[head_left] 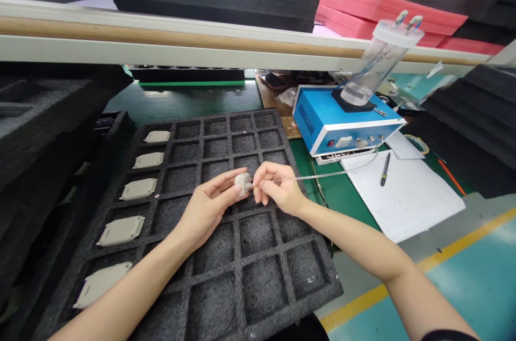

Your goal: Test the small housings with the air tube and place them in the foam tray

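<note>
Forearms (358,236) span a black foam tray (264,284), blue machine (334,115) at two o'clock
Left hand (207,212) pinches a pale part (242,183), right hand (284,189) a clear tube (322,175)

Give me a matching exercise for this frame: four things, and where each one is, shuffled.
Things
1. Pale part
2. Thin tube
3. Pen
4. Clear cylinder

Places
A. On the paper
B. In the left hand
C. Atop the blue box
D. Between the right hand and the box's front

Pairs: 1-B, 2-D, 3-A, 4-C
</note>
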The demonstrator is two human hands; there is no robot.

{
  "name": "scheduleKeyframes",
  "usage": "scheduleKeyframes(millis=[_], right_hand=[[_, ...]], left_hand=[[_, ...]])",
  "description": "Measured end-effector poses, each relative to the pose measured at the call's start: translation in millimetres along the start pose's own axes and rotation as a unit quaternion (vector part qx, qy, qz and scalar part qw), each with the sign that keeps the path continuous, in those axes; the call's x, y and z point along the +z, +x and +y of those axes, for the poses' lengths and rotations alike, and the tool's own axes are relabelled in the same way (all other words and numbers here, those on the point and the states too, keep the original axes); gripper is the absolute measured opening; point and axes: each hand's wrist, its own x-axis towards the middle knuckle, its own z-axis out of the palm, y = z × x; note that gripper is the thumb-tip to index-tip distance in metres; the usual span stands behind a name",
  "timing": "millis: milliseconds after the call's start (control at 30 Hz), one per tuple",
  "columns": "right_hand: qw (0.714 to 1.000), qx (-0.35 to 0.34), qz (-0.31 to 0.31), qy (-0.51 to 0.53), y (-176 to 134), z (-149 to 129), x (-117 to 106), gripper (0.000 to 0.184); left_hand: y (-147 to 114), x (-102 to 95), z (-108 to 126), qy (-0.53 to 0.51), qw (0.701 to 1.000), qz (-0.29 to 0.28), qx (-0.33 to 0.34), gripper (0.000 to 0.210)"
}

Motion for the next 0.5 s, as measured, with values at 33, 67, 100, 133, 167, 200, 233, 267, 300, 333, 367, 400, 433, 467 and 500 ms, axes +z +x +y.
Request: scheduleKeyframes(millis=[33,67,100,133,167,200,233,267,300,333,367,400,433,467,500], right_hand=[[1.000,0.000,0.000,-0.001,0.0,0.1,0.2,0.008],[1.000,0.000,0.000,-0.002,-0.1,0.1,0.4,0.008],[1.000,0.001,0.000,-0.003,-0.1,0.0,0.6,0.008],[1.000,0.001,0.000,-0.005,0.0,0.0,0.7,0.007],[1.000,0.002,0.000,-0.006,0.0,-0.1,0.7,0.007],[1.000,0.003,0.000,-0.008,0.0,-0.3,0.7,0.006],[1.000,0.003,-0.001,-0.009,0.1,-0.4,0.7,0.006],[1.000,0.003,-0.001,-0.010,0.1,-0.5,0.6,0.006],[1.000,0.003,-0.002,-0.010,0.2,-0.6,0.4,0.006],[1.000,0.002,-0.002,-0.009,0.2,-0.6,0.3,0.006],[1.000,0.002,-0.003,-0.009,0.1,-0.6,0.2,0.007],[1.000,0.002,-0.002,-0.009,0.1,-0.6,0.1,0.007],[1.000,0.003,-0.002,-0.009,0.0,-0.6,0.0,0.007],[1.000,0.003,-0.002,-0.010,0.0,-0.5,0.0,0.007],[1.000,0.003,-0.002,-0.011,-0.1,-0.5,0.0,0.007]], left_hand=[[0.0,0.0,0.0,0.001,1.000,0.001,0.000,0.036],[0.0,-0.1,0.0,0.002,1.000,0.001,0.001,0.036],[0.1,-0.3,-0.1,0.002,1.000,0.001,0.002,0.036],[0.2,-0.5,-0.3,0.002,1.000,-0.001,0.003,0.036],[0.3,-0.7,-0.4,0.003,1.000,-0.002,0.004,0.036],[0.3,-0.8,-0.5,0.004,1.000,-0.004,0.005,0.036],[0.3,-0.9,-0.6,0.004,1.000,-0.005,0.006,0.036],[0.3,-1.0,-0.6,0.004,1.000,-0.005,0.006,0.036],[0.2,-0.9,-0.6,0.004,1.000,-0.005,0.006,0.036],[0.1,-0.8,-0.4,0.004,1.000,-0.005,0.005,0.036],[0.0,-0.6,-0.2,0.004,1.000,-0.004,0.005,0.036],[-0.1,-0.4,0.1,0.005,1.000,-0.002,0.003,0.037],[-0.2,-0.2,0.3,0.006,1.000,0.000,0.001,0.037],[-0.2,0.0,0.6,0.007,1.000,0.002,0.001,0.037],[-0.2,0.1,0.8,0.007,1.000,0.002,0.000,0.037]])
